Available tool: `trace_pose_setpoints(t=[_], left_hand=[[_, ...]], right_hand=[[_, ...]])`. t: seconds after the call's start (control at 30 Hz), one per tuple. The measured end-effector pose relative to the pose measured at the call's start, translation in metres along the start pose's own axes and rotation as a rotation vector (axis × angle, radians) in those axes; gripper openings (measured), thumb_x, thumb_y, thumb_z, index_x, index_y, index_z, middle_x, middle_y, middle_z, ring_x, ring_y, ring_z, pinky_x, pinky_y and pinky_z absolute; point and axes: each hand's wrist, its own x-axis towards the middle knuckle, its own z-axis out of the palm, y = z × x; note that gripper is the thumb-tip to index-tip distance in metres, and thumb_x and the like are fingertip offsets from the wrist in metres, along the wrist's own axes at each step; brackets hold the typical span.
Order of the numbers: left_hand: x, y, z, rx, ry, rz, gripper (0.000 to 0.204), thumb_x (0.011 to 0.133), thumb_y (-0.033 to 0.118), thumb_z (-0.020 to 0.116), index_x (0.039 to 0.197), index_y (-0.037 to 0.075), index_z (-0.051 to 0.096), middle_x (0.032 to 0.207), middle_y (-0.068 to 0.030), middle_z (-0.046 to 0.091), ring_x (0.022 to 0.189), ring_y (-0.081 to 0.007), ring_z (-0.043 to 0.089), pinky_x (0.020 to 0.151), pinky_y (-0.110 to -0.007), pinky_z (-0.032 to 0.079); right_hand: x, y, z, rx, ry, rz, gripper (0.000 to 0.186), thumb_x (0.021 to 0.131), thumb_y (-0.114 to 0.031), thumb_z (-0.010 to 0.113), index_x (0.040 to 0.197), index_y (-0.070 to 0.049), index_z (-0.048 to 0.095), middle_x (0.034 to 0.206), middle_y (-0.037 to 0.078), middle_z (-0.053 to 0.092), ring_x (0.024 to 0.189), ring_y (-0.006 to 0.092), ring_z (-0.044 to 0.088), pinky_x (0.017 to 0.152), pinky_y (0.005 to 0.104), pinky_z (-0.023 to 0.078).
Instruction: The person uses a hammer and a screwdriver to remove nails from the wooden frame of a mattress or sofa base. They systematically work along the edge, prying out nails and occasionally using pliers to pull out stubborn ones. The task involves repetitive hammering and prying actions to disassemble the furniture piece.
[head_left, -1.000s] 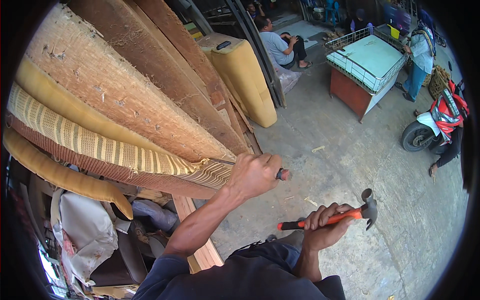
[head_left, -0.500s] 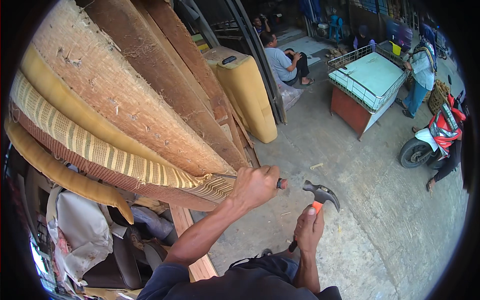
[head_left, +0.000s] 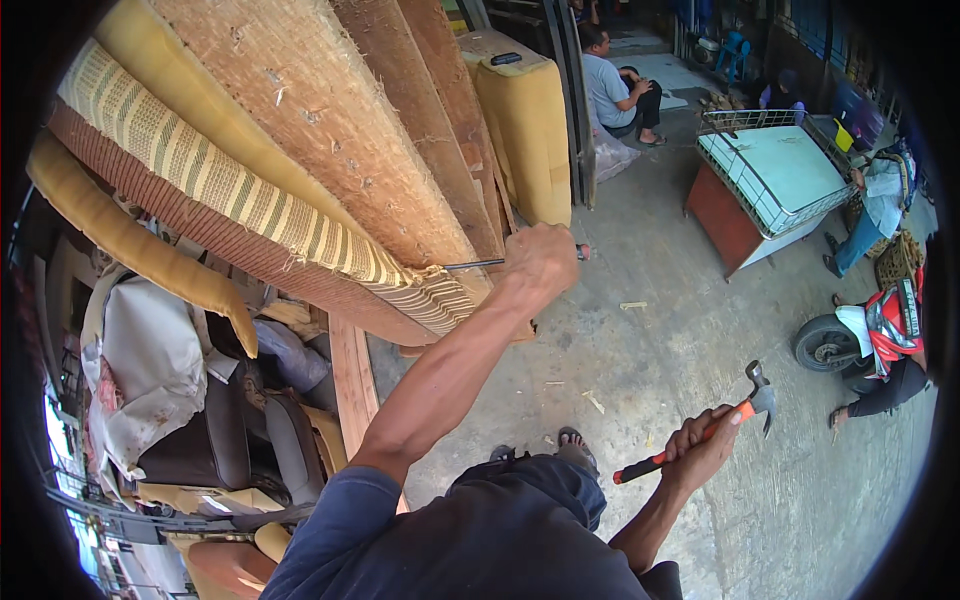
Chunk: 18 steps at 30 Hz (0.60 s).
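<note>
My left hand [head_left: 541, 262] is closed around a screwdriver [head_left: 474, 264], whose red-and-black handle end sticks out past my fist. Its thin shaft points left, with the tip at the frayed edge of striped fabric [head_left: 250, 190] on an upholstered piece. That fabric wraps along a rough wooden board [head_left: 340, 120] with staples or tufts in it. Low on the right, my right hand [head_left: 695, 448] grips a claw hammer [head_left: 762, 400] by its orange-and-black handle, well apart from the screwdriver.
A yellow foam block [head_left: 520, 130] stands behind the boards. Torn covers and dark seat cushions [head_left: 215, 430] are heaped at left. Beyond are a wire-railed cart [head_left: 765, 170], a red-and-white motorcycle [head_left: 880, 325] and several people. Scraps lie on the concrete floor [head_left: 650, 350].
My right hand has swung the hammer away from the screwdriver, outward to the right. The left hand keeps the screwdriver at the fabric edge. The whole view has shifted.
</note>
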Motion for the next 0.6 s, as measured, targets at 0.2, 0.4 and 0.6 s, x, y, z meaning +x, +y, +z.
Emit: trace_pose_setpoints(t=[0.2,0.4,0.6], left_hand=[[-0.031,-0.004,-0.001,0.036,0.144,0.216,0.035,0.09,0.034,0.07,0.09,0.0,0.075,0.078,-0.0246,0.071,0.078,-0.0389,0.073,0.072,-0.048,0.057],[-0.005,-0.023,0.01,0.077,0.142,0.178,0.026,0.087,0.026,0.07,0.081,0.001,0.072,0.07,-0.021,0.069,0.069,-0.0388,0.071,0.06,-0.049,0.053],[-0.067,-0.01,-0.016,-0.312,0.569,0.464,0.024,0.083,0.007,0.069,0.062,0.004,0.058,0.057,-0.0139,0.06,0.053,-0.0311,0.061,0.051,-0.043,0.047]], right_hand=[[0.008,-0.01,-0.002,0.036,-0.061,-0.033,0.039,0.106,-0.048,0.049,0.094,-0.011,0.046,0.057,-0.004,0.03,0.039,0.0037,0.026,0.03,0.0217,0.024],[0.007,-0.015,0.016,-0.043,-0.236,0.028,0.035,0.106,-0.043,0.051,0.093,-0.011,0.045,0.06,-0.004,0.032,0.04,0.0033,0.03,0.032,0.0207,0.028],[0.007,-0.014,0.025,-0.138,-0.375,0.024,0.033,0.105,-0.04,0.055,0.093,-0.011,0.045,0.059,-0.005,0.032,0.039,0.0027,0.029,0.03,0.0207,0.027]])
